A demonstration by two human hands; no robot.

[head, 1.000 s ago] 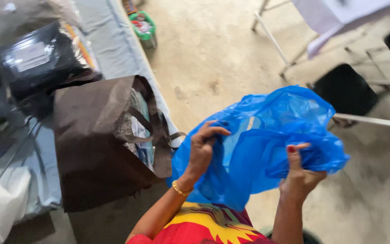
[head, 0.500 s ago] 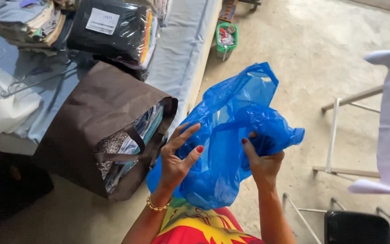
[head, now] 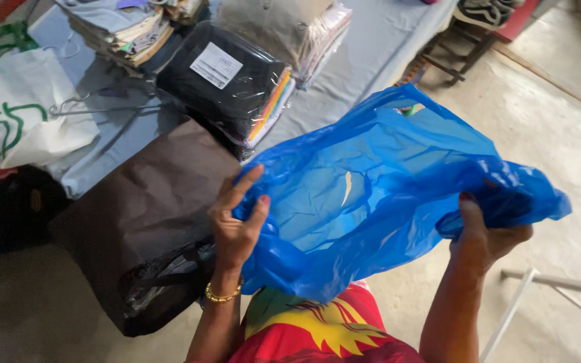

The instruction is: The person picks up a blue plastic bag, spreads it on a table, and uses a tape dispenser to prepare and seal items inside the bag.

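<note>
I see the blue plastic bag (head: 384, 195) stretched crosswise at chest height between both hands, its long axis running left to right, my left hand (head: 235, 228) pinching one edge with fingers half spread and my right hand (head: 489, 235) clenched on the bunched far end.

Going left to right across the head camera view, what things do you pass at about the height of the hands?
Brown bag → left hand → blue plastic bag → right hand. Both hands grip the blue bag, one at each side.
</note>
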